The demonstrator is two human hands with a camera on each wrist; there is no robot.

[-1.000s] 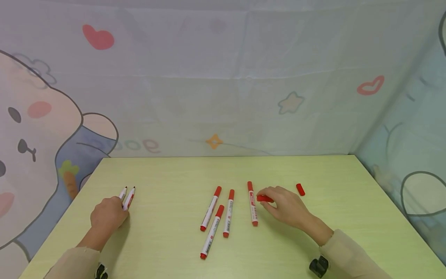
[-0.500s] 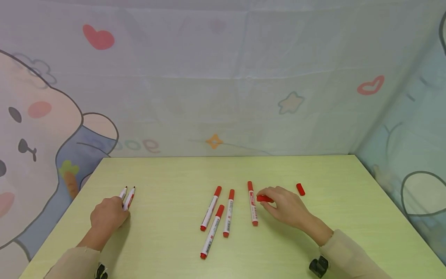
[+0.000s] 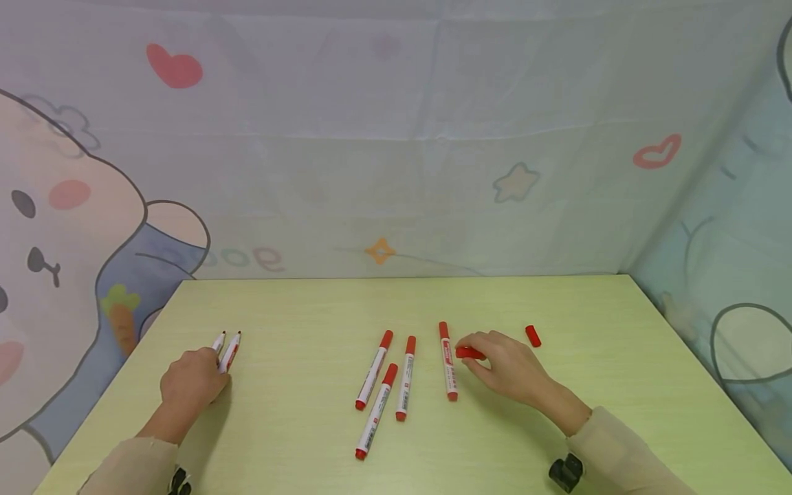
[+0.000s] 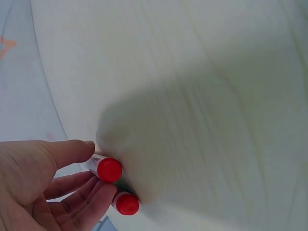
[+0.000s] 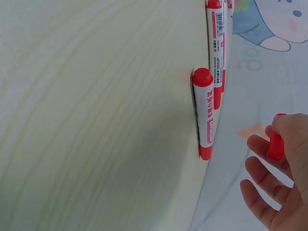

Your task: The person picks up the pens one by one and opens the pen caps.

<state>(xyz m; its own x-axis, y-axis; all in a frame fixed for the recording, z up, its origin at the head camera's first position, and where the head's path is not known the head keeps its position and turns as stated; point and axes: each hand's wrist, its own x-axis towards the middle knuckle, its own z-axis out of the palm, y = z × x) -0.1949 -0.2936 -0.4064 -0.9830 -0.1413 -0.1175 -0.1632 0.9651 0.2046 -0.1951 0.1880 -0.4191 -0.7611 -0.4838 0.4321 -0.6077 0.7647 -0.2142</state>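
Observation:
At the left side of the table, my left hand (image 3: 193,377) grips an uncapped white marker (image 3: 230,352) with a red end, between thumb and fingers. A second uncapped marker (image 3: 219,342) lies right beside it; in the left wrist view its red end (image 4: 127,204) shows just past my fingertips. Both dark tips point away from me. On the right, my right hand (image 3: 510,368) pinches a red marker cap (image 3: 470,353) between thumb and index finger, the other fingers loosely bent. Just left of that cap lies a capped red marker (image 3: 448,361).
Several capped red markers lie in the middle, among them one at the back left (image 3: 374,370), one nearest me (image 3: 376,411) and one on the right (image 3: 405,378). A loose red cap (image 3: 533,336) lies behind my right hand. A printed cloth (image 3: 433,172) hangs behind the table.

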